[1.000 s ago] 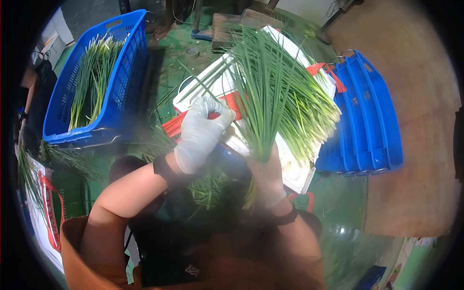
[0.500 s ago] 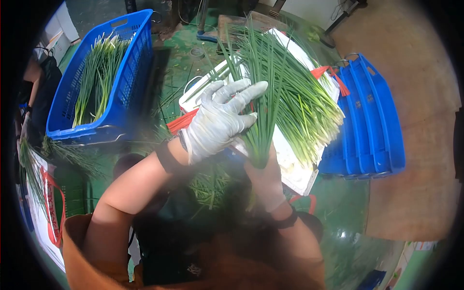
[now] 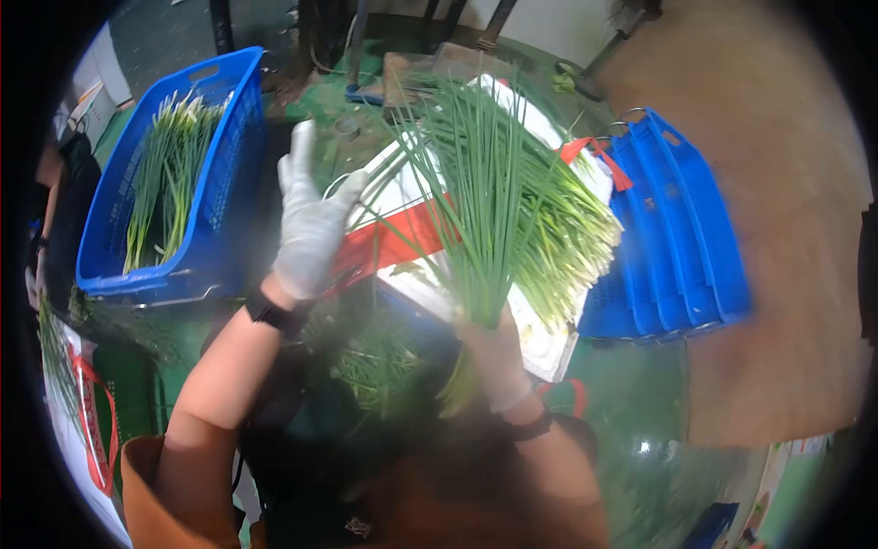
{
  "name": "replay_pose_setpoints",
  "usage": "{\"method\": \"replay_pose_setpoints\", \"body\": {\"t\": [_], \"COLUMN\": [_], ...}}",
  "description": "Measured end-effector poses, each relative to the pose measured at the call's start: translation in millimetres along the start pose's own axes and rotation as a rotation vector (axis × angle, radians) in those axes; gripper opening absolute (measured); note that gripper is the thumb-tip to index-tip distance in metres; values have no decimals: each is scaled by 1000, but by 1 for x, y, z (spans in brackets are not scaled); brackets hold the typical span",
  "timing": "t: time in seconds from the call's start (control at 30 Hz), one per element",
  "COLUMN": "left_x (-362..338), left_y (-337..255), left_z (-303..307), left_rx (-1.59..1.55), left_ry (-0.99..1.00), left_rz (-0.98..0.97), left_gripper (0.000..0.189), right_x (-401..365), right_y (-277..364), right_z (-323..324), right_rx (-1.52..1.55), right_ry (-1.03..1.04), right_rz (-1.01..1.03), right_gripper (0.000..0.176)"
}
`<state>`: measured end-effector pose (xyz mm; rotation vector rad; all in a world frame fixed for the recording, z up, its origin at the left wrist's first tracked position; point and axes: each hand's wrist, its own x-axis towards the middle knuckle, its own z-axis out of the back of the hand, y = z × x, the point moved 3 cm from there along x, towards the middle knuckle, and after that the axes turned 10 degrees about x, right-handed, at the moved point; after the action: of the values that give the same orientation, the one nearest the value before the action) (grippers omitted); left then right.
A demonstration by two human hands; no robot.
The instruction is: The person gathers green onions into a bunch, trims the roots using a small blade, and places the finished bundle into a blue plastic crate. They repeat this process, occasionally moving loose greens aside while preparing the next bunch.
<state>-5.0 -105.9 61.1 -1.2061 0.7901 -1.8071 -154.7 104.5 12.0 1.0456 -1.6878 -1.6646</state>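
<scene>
Green floor (image 3: 640, 393) partly hidden; left hand (image 3: 313, 220) spread open, empty; right hand (image 3: 496, 359) closed round scallion bunch (image 3: 485, 229), fingers mostly hidden

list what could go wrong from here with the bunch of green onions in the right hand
The right hand alone grips the bunch low down, while the left hand is open off to the side, so the loose tops might splay or some stalks slip out.
The leaves fan out across the pile, so they could tangle with it.
Some leaves also cross the red strip and may snag it.
</scene>
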Motion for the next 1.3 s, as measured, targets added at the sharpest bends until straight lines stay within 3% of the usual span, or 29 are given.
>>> {"method": "replay_pose_setpoints", "body": {"t": [0.07, 0.27, 0.33, 0.37, 0.43, 0.5, 0.57, 0.63, 0.67, 0.7, 0.77, 0.8, 0.9, 0.93, 0.97, 1.03, 1.07, 1.13, 1.2, 1.23, 1.3], "left_x": [-7, -16, -22, -27, -44, -66, -88, -97, -102, -107, -116, -120, -114, -111, -104, -81, -66, -25, 20, 42, 82], "left_y": [-6, -18, -20, -21, -23, -28, -39, -51, -61, -57, -36, -35, -35, -32, -30, -22, -31, -13, -14, -9, 13], "left_z": [2, 10, 6, 3, -13, -28, -38, -41, -36, -40, -52, -52, -44, -44, -40, -26, -14, 18, 63, 92, 143], "left_rx": [-9, -164, -496, -499, -424, -483, -569, -786, -1029, -1023, -958, -1080, -1097, -1141, -1133, -890, -1044, -875, -957, -820, -807], "left_ry": [-53, -245, -222, -225, 82, 588, 845, 1105, 1080, 1038, 892, 819, 711, 720, 688, 581, 441, 345, 191, 184, 103], "left_rz": [93, -47, 130, 130, 107, 358, 300, 433, 509, 517, 708, 832, 933, 880, 876, 874, 950, 783, 625, 494, 484], "left_gripper": [84, 83, 86, 86, 91, 86, 79, 74, 56, 56, 34, 21, 19, 18, 18, 17, 15, 14, 12, 11, 11], "right_x": [0, 2, 1, 1, 1, 2, 2, -4, -11, -11, -11, -15, -19, -17, -18, -22, -27, -28, -24, -21, -15], "right_y": [7, 8, 8, 8, 7, 4, 4, 20, 24, 6, -22, -20, 2, 0, -1, 3, 5, 12, 10, 10, 6], "right_z": [2, 4, 6, 5, 4, 1, -8, -26, -36, -35, -31, -38, -55, -56, -57, -55, -52, -46, -33, -29, -29], "right_rx": [89, 219, 201, 198, 170, 131, 95, 72, 246, 247, -817, -1294, -1181, -1171, -1207, -904, -898, -823, -947, -946, -928], "right_ry": [-15, 2, 10, 11, -27, -27, -1, 64, 68, 107, 130, 133, 106, 125, 140, 216, 169, 124, 123, 129, 220], "right_rz": [-14, -75, -52, -50, 37, 49, 49, 182, 94, 81, 317, 490, 456, 468, 588, 676, 597, 487, 631, 642, 535], "right_gripper": [39, 33, 34, 34, 35, 36, 37, 37, 34, 34, 35, 38, 53, 53, 64, 90, 90, 91, 85, 85, 72]}}
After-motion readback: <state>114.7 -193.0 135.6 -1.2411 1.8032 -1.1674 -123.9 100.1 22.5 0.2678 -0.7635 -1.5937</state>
